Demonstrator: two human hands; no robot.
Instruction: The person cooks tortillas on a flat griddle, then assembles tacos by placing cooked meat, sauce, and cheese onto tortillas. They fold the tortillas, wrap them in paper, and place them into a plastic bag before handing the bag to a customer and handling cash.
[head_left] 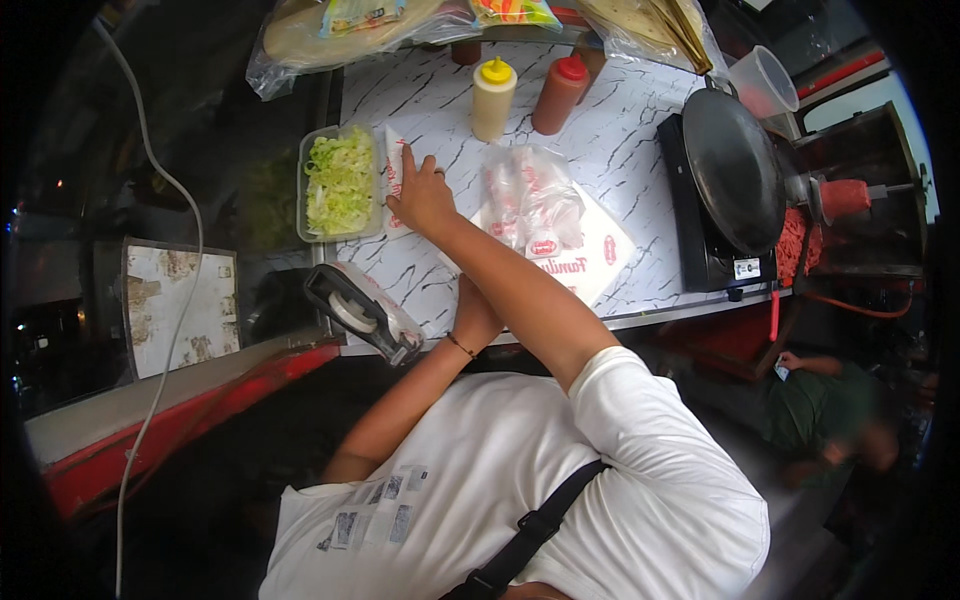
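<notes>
My right arm crosses over my left. At its end, my right hand [425, 197] has its fingers spread, with the thumb and index fingertips at the edge of a white paper-wrapped roll [394, 165] with red print. That roll lies beside a clear plastic tub [303, 190] of chopped lettuce [340, 182]. My left hand [474, 302] is under my right forearm, close to the table's near edge; its fingers are hidden. Just beyond my forearm, a clear plastic bag [568, 205] holding wrapped rolls rests on white printed wrapping paper [612, 245].
A tape dispenser [365, 312] sits at the near left corner. Yellow-capped [493, 100] and red [561, 95] squeeze bottles stand behind the bag. At right are a dark pan [733, 170] on a stove and red meat on a spit [845, 198]. Bagged flatbreads [330, 35] lie along the back.
</notes>
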